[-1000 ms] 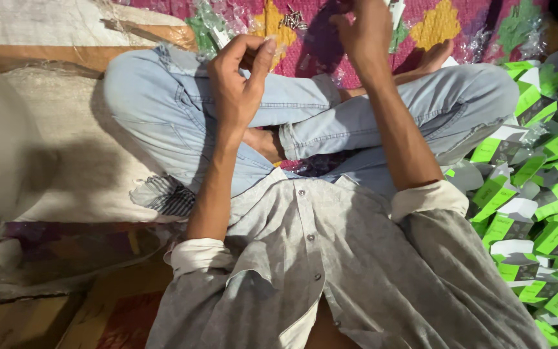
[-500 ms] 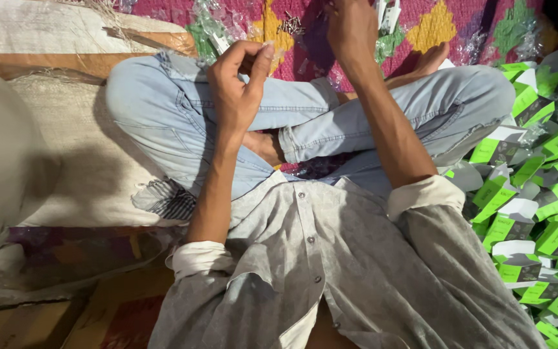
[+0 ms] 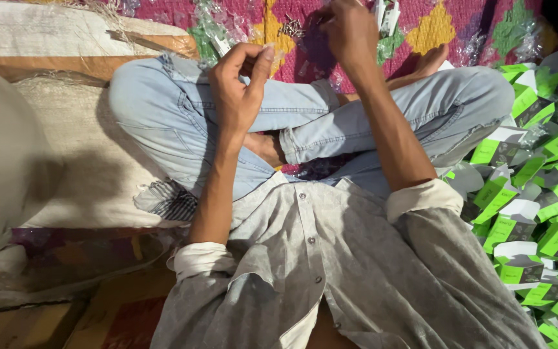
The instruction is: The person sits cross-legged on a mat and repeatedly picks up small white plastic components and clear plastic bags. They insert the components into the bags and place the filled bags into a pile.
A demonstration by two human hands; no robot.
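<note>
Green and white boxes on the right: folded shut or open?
Open: the green and white boxes lie heaped with white flaps sticking up.

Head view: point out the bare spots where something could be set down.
Free: the pale sack left of the left knee. Crowded: green-and-white cartons fill the right side; the patterned mat ahead, under the right hand, holds plastic wrap and small metal bits.
</note>
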